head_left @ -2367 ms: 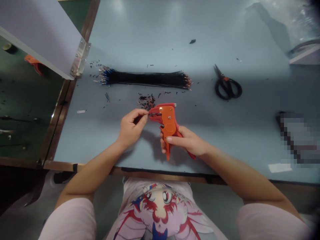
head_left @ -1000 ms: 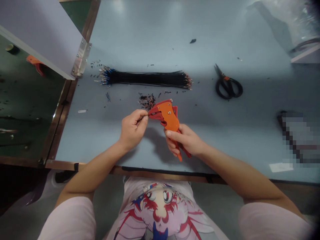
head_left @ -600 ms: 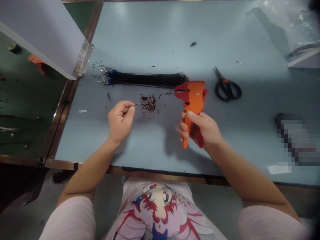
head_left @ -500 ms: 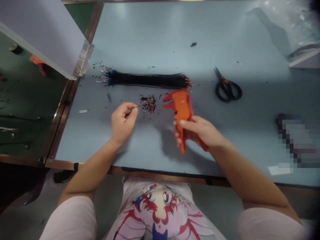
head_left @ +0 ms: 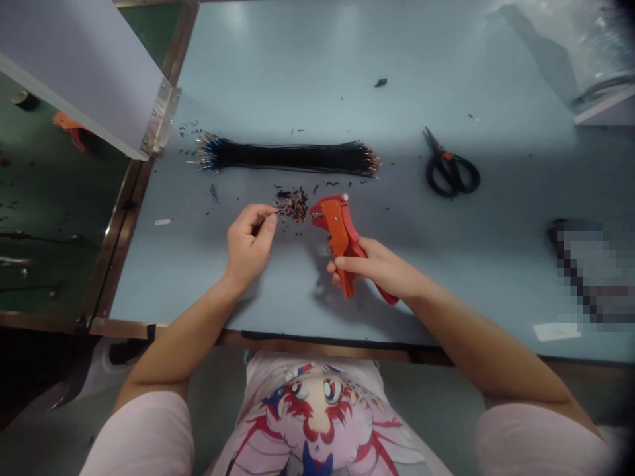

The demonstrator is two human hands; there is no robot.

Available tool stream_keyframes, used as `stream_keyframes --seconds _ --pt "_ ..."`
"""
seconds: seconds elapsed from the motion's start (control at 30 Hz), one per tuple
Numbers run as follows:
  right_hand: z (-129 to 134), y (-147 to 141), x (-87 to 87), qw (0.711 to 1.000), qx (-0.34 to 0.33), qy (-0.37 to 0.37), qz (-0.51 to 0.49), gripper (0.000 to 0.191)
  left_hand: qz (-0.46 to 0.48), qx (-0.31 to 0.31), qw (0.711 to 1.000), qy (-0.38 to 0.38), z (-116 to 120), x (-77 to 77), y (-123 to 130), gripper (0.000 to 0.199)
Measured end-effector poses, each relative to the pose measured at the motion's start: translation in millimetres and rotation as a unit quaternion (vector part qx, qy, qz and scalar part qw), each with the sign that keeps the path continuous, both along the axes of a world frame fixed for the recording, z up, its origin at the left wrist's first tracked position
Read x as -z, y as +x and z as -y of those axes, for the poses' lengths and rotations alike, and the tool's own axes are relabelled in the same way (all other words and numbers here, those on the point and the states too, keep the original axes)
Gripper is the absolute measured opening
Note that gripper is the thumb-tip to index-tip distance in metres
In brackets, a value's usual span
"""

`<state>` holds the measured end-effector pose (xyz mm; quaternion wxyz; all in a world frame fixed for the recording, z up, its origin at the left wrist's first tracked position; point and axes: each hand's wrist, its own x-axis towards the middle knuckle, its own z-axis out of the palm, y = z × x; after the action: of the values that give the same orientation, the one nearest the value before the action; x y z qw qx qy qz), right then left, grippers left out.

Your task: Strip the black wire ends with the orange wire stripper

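Observation:
My left hand (head_left: 252,241) pinches a thin dark wire, whose tip pokes out past the thumb; the rest of it is hidden by my fingers. Just right of that tip lies a small heap of copper and black wire scraps (head_left: 297,206). My right hand (head_left: 381,268) grips an orange and red wire stripper (head_left: 337,231) by its handles, its jaws pointing left toward the scraps and apart from the wire. Beyond both hands stretches a long bundle of black wires (head_left: 292,157), with blue and metal ends at the left and bare copper ends at the right.
Black-handled scissors (head_left: 452,173) lie to the right of the bundle. Farther right is a blurred dark object (head_left: 595,271) beside a white slip (head_left: 556,331). A pale panel (head_left: 89,73) stands at the left edge of the blue-grey table (head_left: 426,59). Clear plastic (head_left: 595,46) sits at the far right.
My right hand has brought the wire stripper left and turned it, so its jaws are closer to my left hand. The left hand has shifted slightly right, still pinching the wire.

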<state>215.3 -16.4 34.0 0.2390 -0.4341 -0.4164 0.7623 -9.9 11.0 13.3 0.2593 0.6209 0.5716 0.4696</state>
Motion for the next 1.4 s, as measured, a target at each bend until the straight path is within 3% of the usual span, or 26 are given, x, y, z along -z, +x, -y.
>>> stream_keyframes --seconds 0.17,0.27,0.37,0.5,0.73,1.23,1.4 --pt "2.8 -3.9 8.2 0.991 0.069 -0.024 -0.114 0.031 0.120 0.016 0.987 -0.104 -5.3 6.6 -0.7 0.012" --pt "3.4 -7.6 17.6 0.973 0.097 -0.076 -0.197 0.033 0.193 0.038 0.971 -0.137 -0.9 3.1 4.8 0.008" --pt "3.4 -12.3 25.8 0.952 0.088 -0.137 -0.258 0.030 0.208 0.065 0.966 -0.139 9.2 -2.9 12.8 0.009" --pt "5.2 -16.1 28.5 0.938 0.046 -0.151 -0.307 0.029 0.172 0.092 0.972 -0.134 22.3 -4.0 22.1 0.008" --pt "9.4 -14.4 21.9 0.919 -0.019 -0.181 -0.349 0.026 0.192 0.139 0.950 -0.203 28.8 6.7 31.0 0.010" --pt "14.4 -16.0 20.1 0.926 -0.056 -0.155 -0.339 0.026 0.261 0.175 0.926 -0.211 31.4 5.7 38.0 0.011" --pt "15.2 -16.1 20.3 0.930 -0.046 -0.146 -0.335 0.025 0.245 0.173 0.933 -0.198 32.6 5.5 37.5 0.014"
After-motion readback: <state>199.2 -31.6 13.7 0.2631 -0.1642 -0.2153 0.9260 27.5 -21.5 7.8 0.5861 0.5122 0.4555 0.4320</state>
